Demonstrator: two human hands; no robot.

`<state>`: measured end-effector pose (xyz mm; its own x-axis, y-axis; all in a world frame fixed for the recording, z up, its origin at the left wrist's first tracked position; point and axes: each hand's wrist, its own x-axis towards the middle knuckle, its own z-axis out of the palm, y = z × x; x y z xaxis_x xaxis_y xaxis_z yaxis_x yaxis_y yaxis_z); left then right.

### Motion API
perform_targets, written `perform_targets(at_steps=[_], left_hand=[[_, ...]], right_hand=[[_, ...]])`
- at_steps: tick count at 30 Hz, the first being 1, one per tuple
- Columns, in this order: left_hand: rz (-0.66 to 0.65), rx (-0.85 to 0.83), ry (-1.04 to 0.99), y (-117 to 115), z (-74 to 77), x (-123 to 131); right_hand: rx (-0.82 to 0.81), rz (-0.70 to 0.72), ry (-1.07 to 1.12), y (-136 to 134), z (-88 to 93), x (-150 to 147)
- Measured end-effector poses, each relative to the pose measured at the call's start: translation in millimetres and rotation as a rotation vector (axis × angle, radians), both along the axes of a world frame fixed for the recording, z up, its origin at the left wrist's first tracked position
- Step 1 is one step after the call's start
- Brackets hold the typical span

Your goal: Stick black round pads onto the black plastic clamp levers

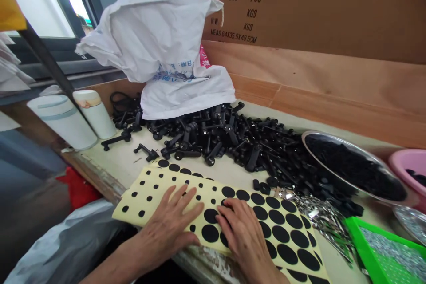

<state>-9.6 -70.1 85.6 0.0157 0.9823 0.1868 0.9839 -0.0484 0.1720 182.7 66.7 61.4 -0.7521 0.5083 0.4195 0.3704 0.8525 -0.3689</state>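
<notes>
A pale yellow sheet of black round stickers [278, 216] lies over the table's front edge, with small dots on its left part and large discs on its right. My left hand [166, 219] rests flat on the small-dot part, fingers spread and holding nothing. Beside it, my right hand [244, 230] has its fingers bunched in a pinch at the edge of a large black round sticker [211, 216]. How far that sticker is lifted is hidden by the fingertips. Another sheet with black discs [174, 167] shows behind the upper edge.
Behind the sheets spreads a pile of black plastic parts [213, 135], partly under a white sack [156, 35]. Small metal pieces [328, 219], a green tray [376, 248], a steel bowl [353, 142] and a pink basin [409, 157] are at right. Two white bottles [63, 122] stand left.
</notes>
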Motion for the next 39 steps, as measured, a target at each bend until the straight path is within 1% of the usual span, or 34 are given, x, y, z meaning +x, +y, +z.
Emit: perform_targets(at_steps=[2,5,7,10,12,14,16,19,21,24,29,32,34,37,39], left_hand=[[-0.006,0.003,-0.038,5,-1.1,12],[-0.031,0.0,-0.059,8,-8.7,23],[-0.024,0.007,-0.045,9,-14.3,25],[-0.011,0.017,-0.033,9,-18.4,26],[-0.011,0.02,-0.035,9,-17.9,26],[-0.006,0.012,-0.036,9,-16.2,25],[-0.005,0.002,-0.031,9,-14.2,25],[-0.015,-0.012,-0.038,9,-10.9,25],[-0.014,-0.021,-0.054,9,-8.5,26],[-0.013,-0.031,-0.078,9,-5.9,28],[-0.012,-0.064,-0.121,3,-6.8,28],[-0.017,-0.077,-0.249,0,-5.3,25],[0.022,-0.083,-0.389,0,-1.7,25],[0.162,-0.061,-0.598,9,4.6,26],[0.273,-0.012,-0.73,18,7.7,27]], right_hand=[[0.0,-0.016,-0.003,-7,-0.6,-3],[-0.038,-0.038,0.018,-14,1.7,-5],[-0.113,-0.066,0.042,-15,4.6,-7],[-0.284,-0.083,0.034,-14,7.6,-9],[-0.342,-0.123,0.066,-12,6.5,-8],[-0.32,-0.161,0.13,-12,3.1,-6],[-0.266,-0.16,0.164,-13,-0.4,-4],[-0.249,-0.144,0.142,-16,-1.2,-7],[-0.292,-0.151,0.115,-17,1.8,-11],[-0.399,-0.152,0.085,-16,7.1,-15],[-0.575,-0.082,0.066,-11,8.9,-10],[-0.719,-0.04,0.048,-6,13.5,-5],[-0.81,-0.029,0.038,-3,20.6,-3],[-0.91,-0.003,0.081,1,31.2,-4],[-0.963,0.005,0.133,2,33.6,-5]])
